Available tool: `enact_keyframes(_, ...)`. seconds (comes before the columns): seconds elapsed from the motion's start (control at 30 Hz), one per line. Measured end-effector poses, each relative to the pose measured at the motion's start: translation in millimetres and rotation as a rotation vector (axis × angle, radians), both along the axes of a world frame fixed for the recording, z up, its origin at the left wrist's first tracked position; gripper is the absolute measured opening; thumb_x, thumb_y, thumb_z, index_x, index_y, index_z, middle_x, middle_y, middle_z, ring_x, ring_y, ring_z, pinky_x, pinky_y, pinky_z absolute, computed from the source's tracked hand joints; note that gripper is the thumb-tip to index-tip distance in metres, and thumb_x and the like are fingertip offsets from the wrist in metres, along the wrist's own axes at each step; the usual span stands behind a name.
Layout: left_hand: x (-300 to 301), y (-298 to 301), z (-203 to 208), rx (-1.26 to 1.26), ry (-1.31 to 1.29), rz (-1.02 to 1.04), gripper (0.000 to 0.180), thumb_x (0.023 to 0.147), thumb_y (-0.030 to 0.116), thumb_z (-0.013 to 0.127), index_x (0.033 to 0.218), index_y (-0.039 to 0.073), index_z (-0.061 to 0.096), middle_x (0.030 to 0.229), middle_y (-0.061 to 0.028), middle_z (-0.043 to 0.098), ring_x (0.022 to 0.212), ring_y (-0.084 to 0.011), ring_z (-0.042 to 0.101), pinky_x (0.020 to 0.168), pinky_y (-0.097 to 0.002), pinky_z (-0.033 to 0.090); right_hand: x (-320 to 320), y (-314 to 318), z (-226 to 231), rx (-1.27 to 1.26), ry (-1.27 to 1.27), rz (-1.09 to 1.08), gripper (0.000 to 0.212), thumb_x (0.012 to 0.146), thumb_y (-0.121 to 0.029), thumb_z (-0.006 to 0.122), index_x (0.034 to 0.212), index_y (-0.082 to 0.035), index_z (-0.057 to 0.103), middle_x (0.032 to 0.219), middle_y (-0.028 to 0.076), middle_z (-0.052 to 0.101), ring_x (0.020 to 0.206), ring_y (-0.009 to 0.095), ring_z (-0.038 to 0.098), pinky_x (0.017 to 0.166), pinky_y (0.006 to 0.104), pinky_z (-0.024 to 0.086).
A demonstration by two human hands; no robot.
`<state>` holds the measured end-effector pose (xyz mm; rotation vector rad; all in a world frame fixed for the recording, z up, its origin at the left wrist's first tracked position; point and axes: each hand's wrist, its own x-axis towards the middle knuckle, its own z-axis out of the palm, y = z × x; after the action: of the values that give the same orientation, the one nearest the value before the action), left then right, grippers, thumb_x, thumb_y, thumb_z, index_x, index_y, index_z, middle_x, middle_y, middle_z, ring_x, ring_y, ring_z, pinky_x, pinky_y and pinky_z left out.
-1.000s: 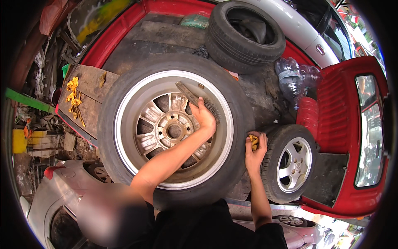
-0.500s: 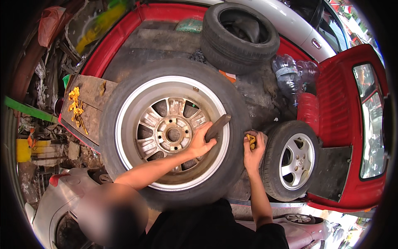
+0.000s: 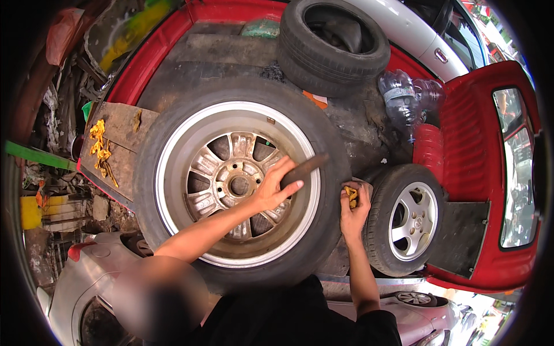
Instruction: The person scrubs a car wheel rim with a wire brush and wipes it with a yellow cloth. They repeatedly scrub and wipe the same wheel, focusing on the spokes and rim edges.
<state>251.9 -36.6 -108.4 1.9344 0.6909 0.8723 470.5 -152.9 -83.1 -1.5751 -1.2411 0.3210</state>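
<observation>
A large wheel lies flat before me, its black tire [image 3: 173,124] around a silver rim [image 3: 199,150] with a dusty spoked face. Over the rim's right side, my left hand [image 3: 276,187] is closed on a dark bar [image 3: 306,167]. The bar's far end is blurred and points toward the tire's right sidewall. My right hand [image 3: 354,212] is beside the tire's right edge, fingers closed around a crumpled yellow piece [image 3: 351,196] whose kind I cannot make out. More yellow pieces [image 3: 101,150] lie on a wooden board [image 3: 130,124] left of the wheel.
A smaller wheel with silver spokes [image 3: 412,222] leans close to my right hand. Beyond are a loose tire [image 3: 334,49], clear plastic bottles [image 3: 399,98] and a red ribbed container [image 3: 428,147]. Red panels [image 3: 141,72] border the dark bed on several sides.
My left hand has shifted slightly up and left with the bar, which now lies flatter and looks blurred. The right hand stays nearly still with the yellow piece.
</observation>
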Motion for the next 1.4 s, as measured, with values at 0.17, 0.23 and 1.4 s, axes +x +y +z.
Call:
enact_keyframes(0.17,31,6,-14,-0.265,-0.400,0.373,0.043,0.099,0.040,0.062,0.105,-0.003,0.057,0.101,-0.0119,0.053,0.092,-0.0231,0.050,0.086,-0.0368,0.042,0,-1,2,0.009,-0.003,0.005,0.014,0.087,0.003,0.064,0.101,0.002,0.067,0.095,0.012,0.059,0.086,0.026,0.061,0.079,0.0357,0.048)
enact_keyframes(0.23,44,9,-20,-0.443,-0.448,0.537,0.046,0.103,0.044,0.055,0.102,-0.002,0.058,0.098,-0.0113,0.055,0.091,-0.0217,0.050,0.087,-0.0369,0.042,0,-1,2,0.008,0.010,0.004,0.014,0.087,0.004,0.064,0.101,0.002,0.067,0.095,0.012,0.059,0.086,0.026,0.061,0.079,0.0358,0.048)
enact_keyframes(1.4,65,28,-21,-0.050,-0.120,0.936,0.028,0.086,0.016,0.041,0.068,-0.004,0.045,0.070,-0.0236,0.047,0.066,-0.0435,0.050,0.066,-0.0507,0.037,2,2,1,-0.015,0.044,0.047,0.016,0.084,0.003,0.062,0.099,0.003,0.067,0.093,0.012,0.056,0.081,0.026,0.059,0.074,0.0367,0.047)
